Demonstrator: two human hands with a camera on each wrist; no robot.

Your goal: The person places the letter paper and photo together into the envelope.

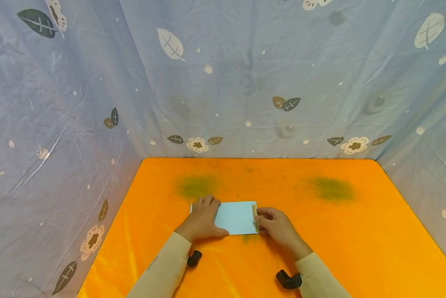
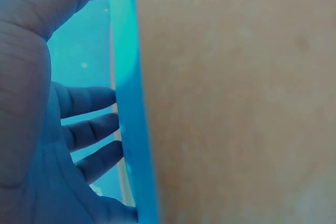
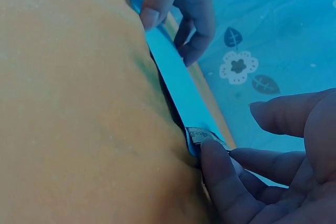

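A flat pale blue rectangular piece point(image 1: 236, 218), like stiff paper or an envelope, lies close over the orange cloth. Across its right end runs a narrow tan strip point(image 1: 255, 215) with printed lettering. My left hand point(image 1: 203, 219) spans the left part, thumb at the near edge and fingers at the far edge, holding it across its width. At the lettered end, my right hand point(image 1: 276, 227) pinches the strip; in the right wrist view the thumb point(image 3: 218, 163) lies on the lettering. The pinching fingertips below are partly hidden.
An orange cloth point(image 1: 338, 240) with greenish smudges covers the table. Pale blue-grey curtains point(image 1: 226, 91) with leaf and flower prints hang behind and on both sides. Black curved wrist pieces point(image 1: 288, 279) stick out from both sleeves near the tabletop.
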